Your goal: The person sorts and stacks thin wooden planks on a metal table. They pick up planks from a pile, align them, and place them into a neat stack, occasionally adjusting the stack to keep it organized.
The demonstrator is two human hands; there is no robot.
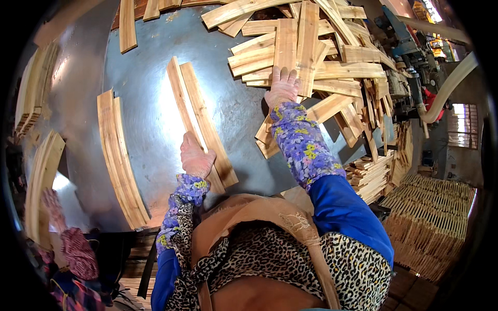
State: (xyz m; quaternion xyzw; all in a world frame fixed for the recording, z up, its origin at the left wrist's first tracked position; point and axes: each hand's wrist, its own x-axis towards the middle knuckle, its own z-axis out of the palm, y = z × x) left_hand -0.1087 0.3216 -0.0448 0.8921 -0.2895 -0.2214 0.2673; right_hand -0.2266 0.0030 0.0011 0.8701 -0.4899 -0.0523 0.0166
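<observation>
The left hand [196, 155], gloved and curled, is being pressed down on the near end of a pair of long wooden slats [199, 116] that are lying side by side on the grey metal bench [150, 67]; whether the fingers are being closed around an edge cannot be told. The right hand [282, 85], also gloved, is being laid flat with fingers spread on a short board in the loose heap of boards [316, 57] at the far right of the bench. Nothing is being pinched there as far as can be seen. Another curved stack of slats [122, 160] is lying well to the left, and a co-worker's gloved hand [52, 205] is showing at the left edge. A slide of the heap is being risked, judging by how loosely the boards are crossed: one pulled from below could be followed by its neighbours. The paired slats could be skewed apart if pushed by one end only.
</observation>
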